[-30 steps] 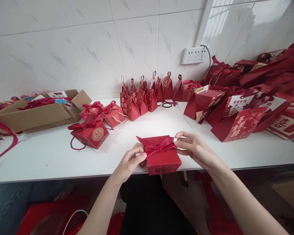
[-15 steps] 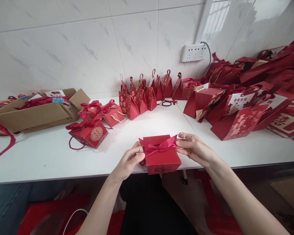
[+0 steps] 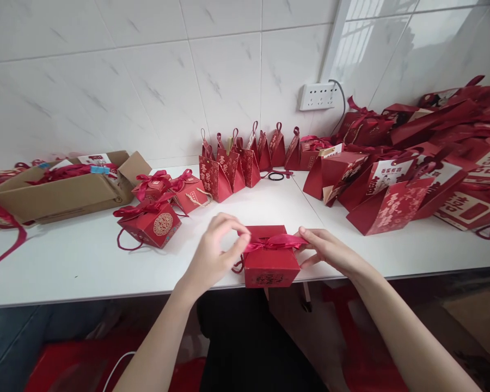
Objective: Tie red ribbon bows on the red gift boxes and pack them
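Observation:
A small red gift box point(image 3: 270, 265) sits at the front edge of the white table point(image 3: 85, 261), with a dark red ribbon point(image 3: 274, 243) tied across its top. My left hand point(image 3: 214, 255) is at the box's left side, fingers pinched on the left end of the ribbon. My right hand point(image 3: 330, 251) is at the box's right side, fingertips closed on the ribbon's right loop.
Three finished ribboned boxes point(image 3: 151, 222) stand to the left. Behind them lies an open cardboard carton point(image 3: 61, 190). Pointed red bags point(image 3: 228, 166) line the tiled wall. Larger red bags point(image 3: 396, 190) pile up at the right. A socket strip point(image 3: 319, 95) hangs on the wall.
My left hand has risen and moved in over the box's left top corner. The ribbon loops have been drawn flatter. My right hand dropped slightly, still at the ribbon's right end.

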### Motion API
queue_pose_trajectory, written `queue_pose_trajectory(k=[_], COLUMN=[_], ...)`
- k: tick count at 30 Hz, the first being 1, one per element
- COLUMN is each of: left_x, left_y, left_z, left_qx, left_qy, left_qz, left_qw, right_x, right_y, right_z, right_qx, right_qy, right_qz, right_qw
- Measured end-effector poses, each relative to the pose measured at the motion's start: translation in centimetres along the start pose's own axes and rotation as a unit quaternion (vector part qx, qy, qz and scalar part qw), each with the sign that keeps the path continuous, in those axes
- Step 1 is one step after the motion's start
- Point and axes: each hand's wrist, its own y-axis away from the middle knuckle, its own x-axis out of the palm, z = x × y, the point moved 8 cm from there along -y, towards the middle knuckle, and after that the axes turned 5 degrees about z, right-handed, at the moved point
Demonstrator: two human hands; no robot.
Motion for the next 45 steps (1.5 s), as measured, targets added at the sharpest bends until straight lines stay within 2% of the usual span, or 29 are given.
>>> queue_pose_trajectory(k=[3, 5, 7, 11, 15, 19, 22, 25, 29, 32, 34, 35, 37, 40, 45], left_x=[2.7, 3.5, 3.7, 3.7, 3.9, 4.0, 3.9, 4.0, 4.2, 4.3, 4.6, 4.7, 4.8, 4.9, 4.8], left_y=[-1.1, -1.4, -1.4, -1.1, -1.1, -1.2, -1.1, -1.1, -1.2, -1.3, -1.4, -1.4, -1.4, -1.6, -1.6], left_z=[-1.7, -1.6, -1.2, -0.2, -0.2, -0.3, -0.2, -0.2, -0.2, -0.3, -0.4, -0.4, -0.3, -0.2, 0.0], left_qx=[0.029, 0.031, 0.027, 0.006, 0.009, 0.013, 0.013, 0.015, 0.021, 0.028, 0.029, 0.030, 0.032, 0.034, 0.026], left_qy=[-0.062, -0.078, -0.072, -0.026, -0.004, -0.001, -0.005, -0.014, -0.037, -0.054, -0.058, -0.059, -0.059, -0.053, -0.047], left_qz=[0.123, 0.147, 0.145, 0.133, 0.136, 0.143, 0.144, 0.156, 0.178, 0.194, 0.212, 0.220, 0.227, 0.220, 0.205], left_qw=[0.990, 0.986, 0.986, 0.991, 0.991, 0.990, 0.989, 0.987, 0.983, 0.979, 0.975, 0.973, 0.972, 0.974, 0.977], right_x=[0.4, 0.0, 0.0, 0.7, 0.1, 0.4, 0.9, 1.0, 0.4, -1.0, -1.9, -2.0, -1.1, 0.7, 1.6], right_y=[-0.1, 0.0, 0.3, 0.9, 0.9, -1.0, -3.0, -4.9, -5.9, -4.1, -1.6, -0.4, 1.4, 3.1, 3.6], right_z=[0.6, 1.1, 1.3, 1.5, 2.8, 3.7, 4.0, 4.2, 4.2, 4.2, 3.7, 3.2, 2.3, 1.7, 3.1], right_qx=[-0.007, -0.021, -0.025, -0.009, -0.050, -0.085, -0.079, -0.060, -0.046, -0.082, -0.118, -0.131, -0.141, -0.159, -0.227], right_qy=[0.012, 0.013, 0.014, 0.048, 0.052, -0.024, -0.041, -0.009, 0.090, 0.129, 0.094, 0.072, 0.062, 0.114, 0.121], right_qz=[-0.007, -0.038, -0.041, 0.004, -0.042, -0.033, -0.010, -0.008, -0.046, -0.149, -0.224, -0.236, -0.205, -0.161, -0.188], right_qw=[1.000, 0.999, 0.999, 0.999, 0.997, 0.996, 0.996, 0.998, 0.994, 0.977, 0.963, 0.960, 0.966, 0.967, 0.948])
